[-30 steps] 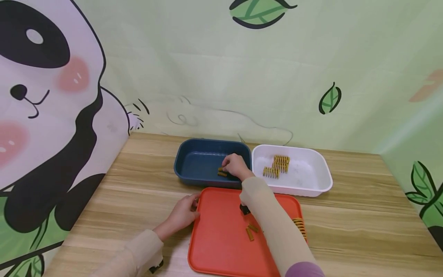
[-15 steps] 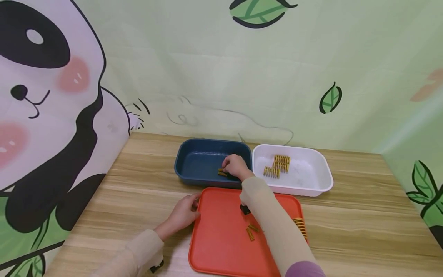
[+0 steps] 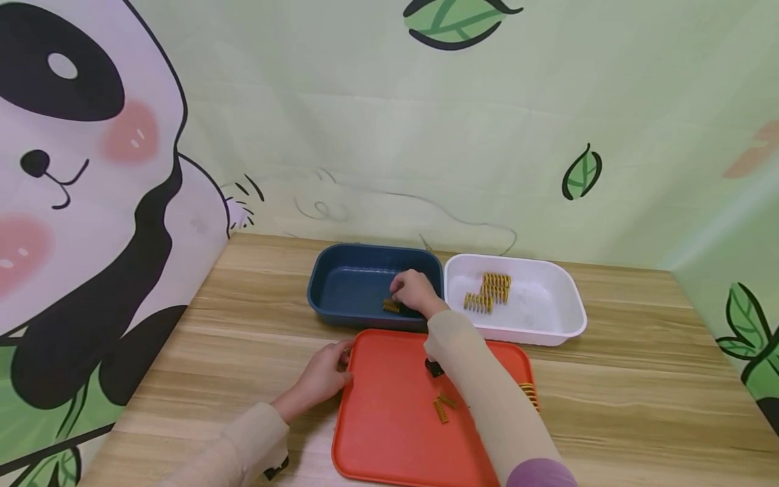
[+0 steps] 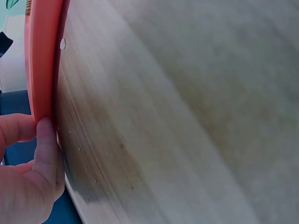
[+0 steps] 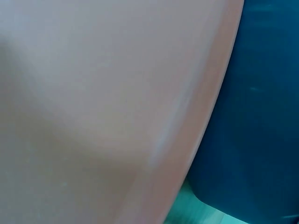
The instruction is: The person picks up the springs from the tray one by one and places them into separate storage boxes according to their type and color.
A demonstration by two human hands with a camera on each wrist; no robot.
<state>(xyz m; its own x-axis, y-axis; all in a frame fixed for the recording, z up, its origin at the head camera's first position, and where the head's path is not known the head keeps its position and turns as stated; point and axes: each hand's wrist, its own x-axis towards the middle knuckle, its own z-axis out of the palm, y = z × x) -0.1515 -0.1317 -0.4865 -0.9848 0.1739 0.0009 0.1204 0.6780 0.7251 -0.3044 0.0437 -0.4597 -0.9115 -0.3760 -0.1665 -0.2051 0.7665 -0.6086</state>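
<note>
Green backdrop with panda and leaves behind wood-grain table.

Head cam's looking forward-down at the tabletop, wrist cams are super close, all three catch the red tray.

- Left sleeve and right sleeve are showing pale beige.
- Purple fabric is meeting the right one's upper end.
- Small black pieces are peeking from beneath both cuffs.
- Left hand and right hand are showing bare.
</note>
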